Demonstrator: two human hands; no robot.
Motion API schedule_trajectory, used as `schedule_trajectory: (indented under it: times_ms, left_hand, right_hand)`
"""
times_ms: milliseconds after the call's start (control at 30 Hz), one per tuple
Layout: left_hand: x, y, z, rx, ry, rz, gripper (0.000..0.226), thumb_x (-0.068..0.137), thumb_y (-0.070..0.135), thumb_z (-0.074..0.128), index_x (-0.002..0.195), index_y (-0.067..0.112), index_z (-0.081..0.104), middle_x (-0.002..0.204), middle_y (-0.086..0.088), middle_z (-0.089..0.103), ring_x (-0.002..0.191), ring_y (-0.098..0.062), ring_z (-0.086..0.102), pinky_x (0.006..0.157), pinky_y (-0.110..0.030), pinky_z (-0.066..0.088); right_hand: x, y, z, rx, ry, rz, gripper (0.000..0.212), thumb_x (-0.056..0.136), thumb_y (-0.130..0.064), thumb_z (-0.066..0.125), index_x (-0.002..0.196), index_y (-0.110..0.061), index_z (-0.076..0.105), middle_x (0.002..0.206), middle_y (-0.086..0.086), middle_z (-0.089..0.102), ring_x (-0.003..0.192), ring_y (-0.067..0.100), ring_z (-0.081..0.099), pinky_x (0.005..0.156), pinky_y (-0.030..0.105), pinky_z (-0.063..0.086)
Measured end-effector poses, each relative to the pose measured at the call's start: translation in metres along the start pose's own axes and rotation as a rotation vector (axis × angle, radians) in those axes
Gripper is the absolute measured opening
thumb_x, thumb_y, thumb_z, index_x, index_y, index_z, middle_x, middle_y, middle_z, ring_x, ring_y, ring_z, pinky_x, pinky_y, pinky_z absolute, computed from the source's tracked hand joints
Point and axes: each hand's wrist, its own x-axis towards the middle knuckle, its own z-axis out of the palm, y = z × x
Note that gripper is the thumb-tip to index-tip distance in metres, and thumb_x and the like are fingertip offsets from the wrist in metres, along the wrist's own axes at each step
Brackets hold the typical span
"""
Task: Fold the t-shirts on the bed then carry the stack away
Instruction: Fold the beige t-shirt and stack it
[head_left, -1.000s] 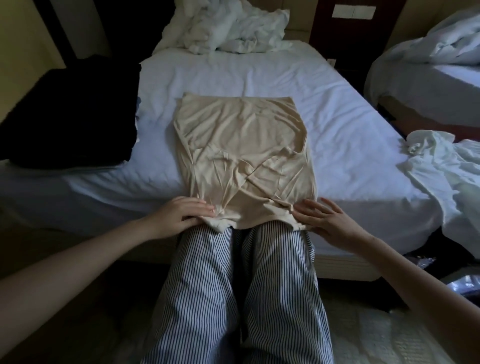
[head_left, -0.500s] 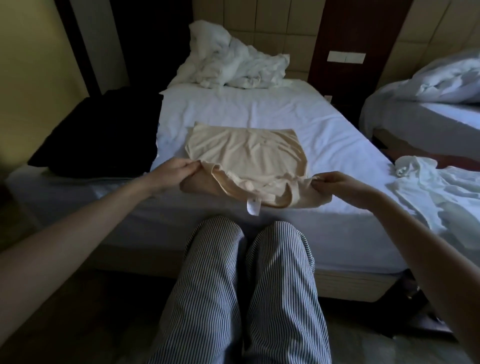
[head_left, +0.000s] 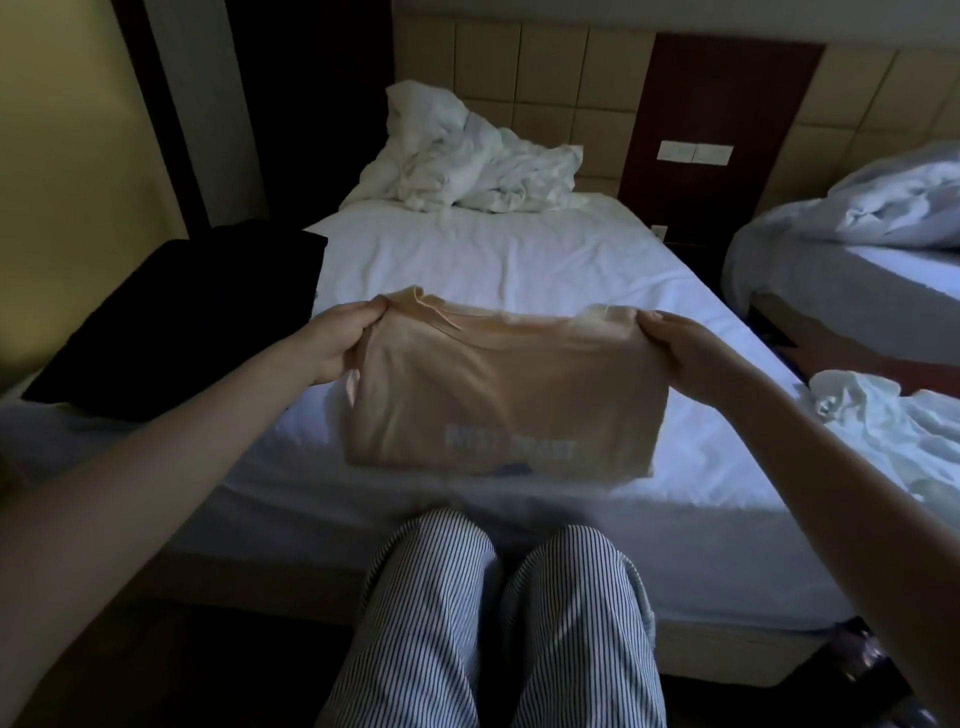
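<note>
A beige t-shirt (head_left: 498, 395), folded to a small rectangle with pale lettering near its lower edge, lies on the near part of the white bed (head_left: 519, 260). My left hand (head_left: 337, 343) pinches its far left corner and my right hand (head_left: 685, 353) pinches its far right corner, both lifting the far edge a little. A black pile of clothes (head_left: 187, 317) sits on the bed's left side. A crumpled white garment (head_left: 893, 426) lies at the bed's right edge.
A rumpled white duvet (head_left: 467, 161) is heaped at the head of the bed. A second bed (head_left: 857, 291) with white bedding stands to the right across a narrow gap. My striped-trousered legs (head_left: 493, 623) press against the bed's near side.
Both hands carried the shirt's near edge up and over to its far edge, folding it in half. The printed side now faces up. The camera tilted upward.
</note>
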Motion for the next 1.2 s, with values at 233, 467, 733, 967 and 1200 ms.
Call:
schedule_trajectory:
  times_ms: [233, 467, 733, 967, 1200]
  left_hand:
    - [0.126, -0.007, 0.007, 0.115, 0.2, -0.021, 0.036, 0.098, 0.03, 0.048, 0.123, 0.005, 0.058, 0.111, -0.008, 0.063, 0.092, -0.019, 0.06, 0.082, -0.029, 0.049]
    - [0.232, -0.033, 0.0, 0.456, 0.284, 0.059, 0.027, 0.098, 0.026, 0.046, 0.105, 0.008, 0.065, 0.099, -0.009, 0.06, 0.092, -0.019, 0.055, 0.075, -0.024, 0.04]
    - [0.266, -0.1, -0.01, 1.034, 0.525, 0.248, 0.019, 0.085, 0.038, 0.054, 0.098, 0.027, 0.061, 0.105, -0.013, 0.063, 0.098, -0.033, 0.06, 0.082, -0.037, 0.049]
    - [0.242, -0.073, 0.038, 1.189, 0.397, 0.835, 0.044, 0.081, 0.038, 0.042, 0.106, 0.013, 0.068, 0.108, -0.008, 0.068, 0.101, -0.03, 0.062, 0.088, -0.038, 0.043]
    - [0.254, -0.1, 0.049, 1.467, -0.113, 0.232, 0.055, 0.093, 0.063, 0.023, 0.145, 0.046, 0.019, 0.158, 0.015, 0.005, 0.146, -0.015, 0.001, 0.116, -0.039, 0.001]
  right_hand:
    - [0.124, 0.019, 0.004, 0.062, 0.16, 0.14, 0.029, 0.101, -0.019, 0.039, 0.112, -0.001, 0.058, 0.095, 0.009, 0.062, 0.083, 0.015, 0.059, 0.064, 0.022, 0.052]
    - [0.236, 0.063, 0.003, -0.071, 0.266, 0.246, 0.02, 0.096, -0.017, 0.047, 0.087, -0.009, 0.061, 0.096, 0.015, 0.062, 0.079, 0.019, 0.057, 0.079, 0.034, 0.049]
    - [0.264, 0.136, 0.02, -0.848, 0.537, -0.037, 0.029, 0.091, -0.013, 0.039, 0.116, -0.013, 0.053, 0.106, 0.009, 0.065, 0.112, 0.031, 0.048, 0.094, 0.033, 0.031]
    - [0.258, 0.11, 0.048, -1.173, 0.366, -0.363, 0.053, 0.092, -0.04, 0.032, 0.136, -0.015, 0.046, 0.14, 0.009, 0.048, 0.134, 0.031, 0.034, 0.111, 0.04, 0.018]
    - [0.256, 0.132, 0.061, -1.337, -0.107, -0.005, 0.054, 0.097, -0.053, 0.021, 0.148, -0.038, 0.012, 0.158, -0.012, 0.004, 0.146, 0.023, 0.0, 0.115, 0.04, -0.001]
